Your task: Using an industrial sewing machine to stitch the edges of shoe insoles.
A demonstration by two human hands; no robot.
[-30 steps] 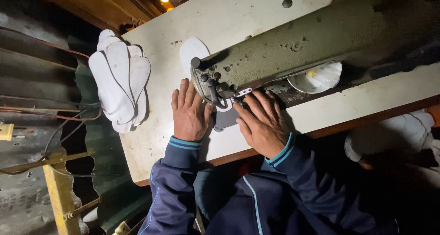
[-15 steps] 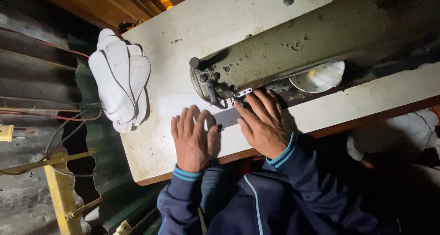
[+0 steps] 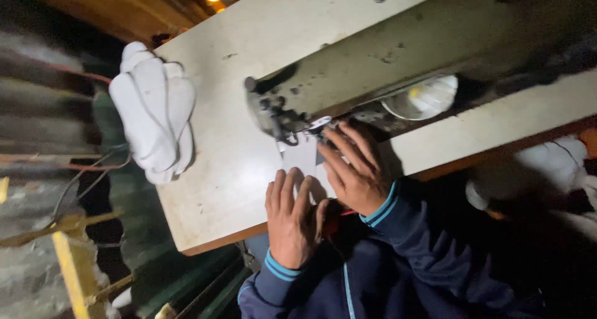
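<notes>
An olive-green sewing machine (image 3: 398, 64) lies across a pale worktable (image 3: 217, 138). A small white fabric piece (image 3: 300, 159) sits under the machine's needle head (image 3: 277, 117). My left hand (image 3: 292, 216) lies flat near the table's front edge, fingertips on the near end of the fabric. My right hand (image 3: 351, 166) presses flat on the fabric just right of the needle, fingers spread toward the machine. Both arms wear dark blue sleeves with light blue cuffs.
A stack of white fabric pieces (image 3: 152, 110) hangs over the table's left edge. A round white lamp (image 3: 423, 98) glows beneath the machine arm. Wires and a yellow frame (image 3: 68, 257) stand at the left. White cloth (image 3: 553, 170) lies at the right.
My left hand has drawn back toward the table's front edge, pulling the white fabric with it. The white piece beyond the needle is gone. My right hand stays by the needle.
</notes>
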